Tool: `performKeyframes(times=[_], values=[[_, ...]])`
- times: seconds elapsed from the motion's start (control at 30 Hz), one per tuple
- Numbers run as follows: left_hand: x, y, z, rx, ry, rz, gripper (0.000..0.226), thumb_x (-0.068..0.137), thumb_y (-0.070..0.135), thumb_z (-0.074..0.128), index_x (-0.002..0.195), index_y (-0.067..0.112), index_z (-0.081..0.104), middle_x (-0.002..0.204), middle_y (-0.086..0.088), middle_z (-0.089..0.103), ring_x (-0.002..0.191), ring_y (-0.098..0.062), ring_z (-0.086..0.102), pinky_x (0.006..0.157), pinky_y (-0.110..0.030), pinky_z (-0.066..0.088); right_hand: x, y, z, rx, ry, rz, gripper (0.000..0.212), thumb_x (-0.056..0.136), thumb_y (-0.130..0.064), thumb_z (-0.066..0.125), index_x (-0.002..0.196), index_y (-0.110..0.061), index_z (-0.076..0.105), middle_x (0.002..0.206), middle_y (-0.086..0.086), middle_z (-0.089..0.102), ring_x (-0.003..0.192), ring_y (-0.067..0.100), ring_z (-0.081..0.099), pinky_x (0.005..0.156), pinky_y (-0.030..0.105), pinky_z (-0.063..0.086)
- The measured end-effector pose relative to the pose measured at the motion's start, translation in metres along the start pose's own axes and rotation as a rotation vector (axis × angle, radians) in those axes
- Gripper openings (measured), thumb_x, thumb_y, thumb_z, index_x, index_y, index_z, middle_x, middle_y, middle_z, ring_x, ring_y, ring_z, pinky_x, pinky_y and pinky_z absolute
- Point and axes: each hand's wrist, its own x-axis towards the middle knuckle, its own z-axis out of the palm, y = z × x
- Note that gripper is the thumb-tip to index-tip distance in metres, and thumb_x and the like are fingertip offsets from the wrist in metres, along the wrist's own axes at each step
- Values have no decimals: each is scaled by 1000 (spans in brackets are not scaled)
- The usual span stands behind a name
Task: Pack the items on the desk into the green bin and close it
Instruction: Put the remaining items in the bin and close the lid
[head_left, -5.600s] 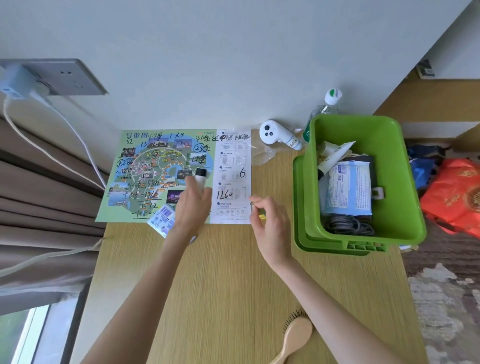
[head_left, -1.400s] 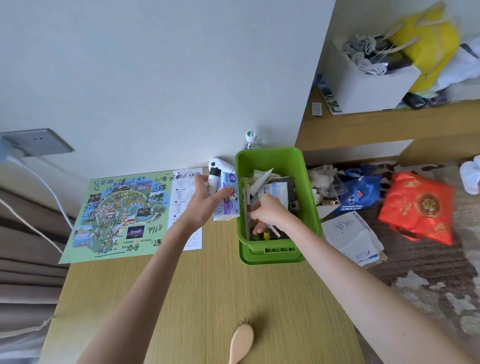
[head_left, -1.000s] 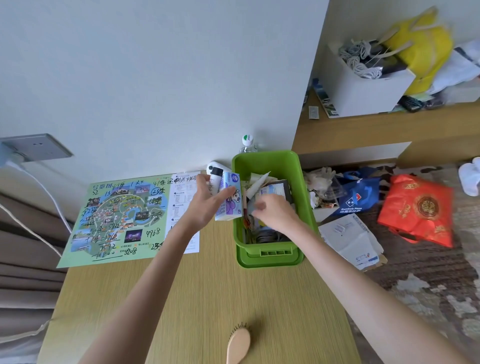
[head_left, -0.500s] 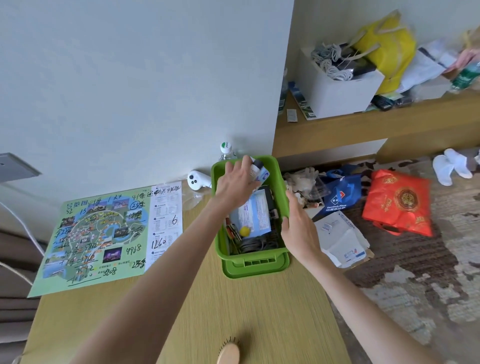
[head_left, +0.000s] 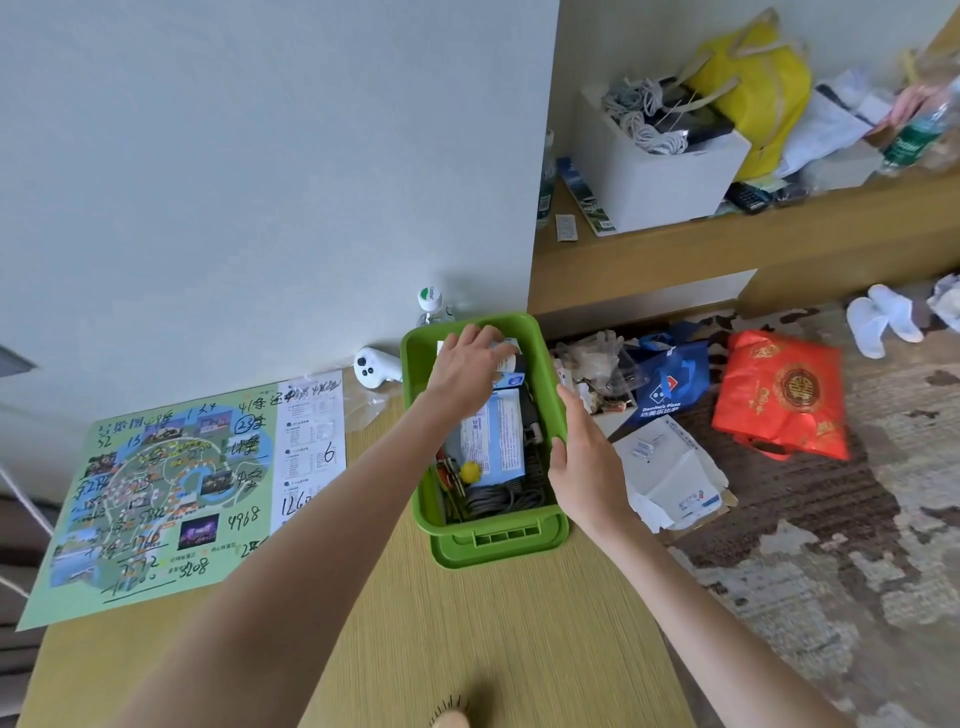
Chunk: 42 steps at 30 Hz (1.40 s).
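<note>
While the wooden desk (head_left: 519, 623) fills the near part of the view, a big green park map (head_left: 156, 493) lies flat on its left side. To the right of the map stands the green bin (head_left: 426, 499), open on top and partly full. The right hand (head_left: 584, 457) holds the bin's right rim. The left hand (head_left: 465, 366) reaches over the bin's far end, fingers curled round a small blue-and-white pack (head_left: 513, 381). A white controller (head_left: 371, 366) lies just left of the bin, by the wall.

Smooth glossy plastic green bin (head_left: 498, 545), matt wood-grain desk (head_left: 467, 623), printed paper map (head_left: 156, 493), shiny crinkled red plastic bag (head_left: 784, 395), rough patterned carpet (head_left: 831, 571).
</note>
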Motion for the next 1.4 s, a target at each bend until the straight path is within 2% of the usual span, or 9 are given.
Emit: performKeyframes(times=[0.2, 0.33, 0.5, 0.67, 0.87, 1.0, 1.17, 1.27, 1.4], values=[[-25, 10, -4, -144, 71, 20, 48, 93, 26, 61, 139, 20, 47, 116, -5, 53, 111, -24, 50, 86, -36, 43, 0, 2, 1, 9, 5, 6, 62, 93, -2, 52, 150, -14, 29, 154, 1, 38, 129, 22, 51, 87, 27, 49], [-48, 13, 5, -88, -132, 77, 57, 95, 37, 55, 147, 22, 38, 133, -2, 48, 126, -20, 41, 108, -40, 33, -1, 2, 1, -3, -4, -6, 62, 94, -3, 51, 150, -13, 28, 155, 2, 36, 132, 22, 49, 86, 19, 41], [-74, 19, -13, -170, -42, 20, 47, 95, 34, 57, 139, 23, 48, 132, 1, 51, 126, -19, 43, 104, -39, 37, -5, -3, -8, -85, -79, -17, 62, 98, -9, 49, 153, -10, 21, 157, 5, 31, 135, 22, 44, 95, 28, 46], [-144, 32, -30, -416, 194, -144, 24, 95, 21, 58, 117, 16, 64, 112, 0, 61, 104, -22, 58, 84, -41, 50, -43, -13, -21, -270, -29, -161, 49, 97, -17, 51, 144, -7, 40, 150, 12, 35, 140, 26, 34, 113, 38, 35], [-263, 59, -2, -589, 331, -318, 10, 95, 16, 58, 103, 19, 63, 98, 9, 56, 80, -5, 58, 61, -34, 54, -133, -7, -8, -210, 64, -319, 39, 89, -8, 55, 127, -12, 53, 139, 6, 44, 125, 20, 45, 101, 33, 40], [-326, 78, 34, -584, 157, -428, 14, 93, 31, 60, 104, 24, 56, 97, 14, 55, 77, 2, 56, 57, -32, 54, -194, 7, 20, -101, -196, -301, 37, 86, 0, 60, 120, -12, 56, 130, 1, 48, 99, 15, 58, 82, 25, 52], [-380, 108, 80, -503, -441, -507, 81, 74, 74, 59, 132, 24, 33, 125, 13, 48, 108, -11, 56, 76, -32, 49, -241, 25, 44, -104, -485, -239, 38, 93, -10, 57, 130, -18, 50, 129, -6, 49, 91, 11, 60, 68, 15, 43], [-390, 117, 95, -415, -446, -470, 66, 88, 56, 57, 137, 20, 30, 134, 3, 53, 112, -18, 59, 85, -37, 53, -248, 21, 47, -43, -526, -186, 40, 95, -13, 57, 134, -19, 47, 128, -6, 51, 102, 12, 60, 73, 18, 50], [-371, 108, 80, -464, -380, -384, 46, 98, 30, 50, 139, 19, 30, 117, -8, 65, 91, -25, 66, 71, -41, 57, -232, 0, 42, 162, -545, -115, 42, 98, -29, 54, 138, -20, 45, 135, -6, 51, 103, 7, 60, 83, 22, 53]])
